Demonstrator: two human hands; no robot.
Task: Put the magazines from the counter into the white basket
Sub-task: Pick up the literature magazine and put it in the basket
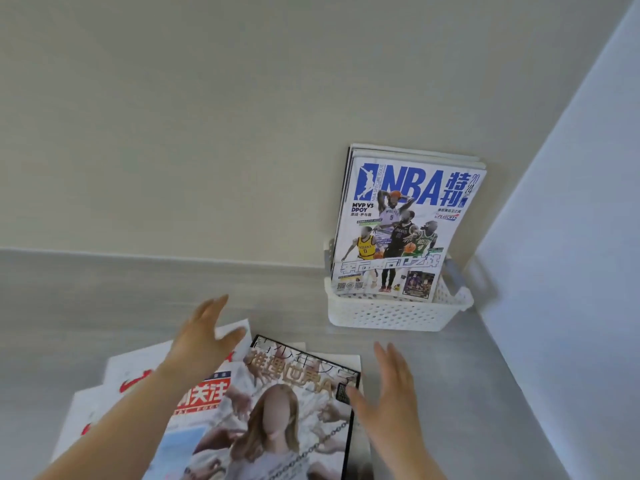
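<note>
Home: grey counter (104, 299), magazines (284, 410)

basket magazine (408, 223), beyond the right grip (391, 393): cover reads "nba", "nba special issue", "2024", "mvp vs dpoy", "playoffs". red-lettered magazine (207, 393), beneath the left grip (199, 337): "关注".

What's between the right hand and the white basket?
Nothing but a bare stretch of grey counter lies between the right hand and the white basket, as the head view shows.
</note>
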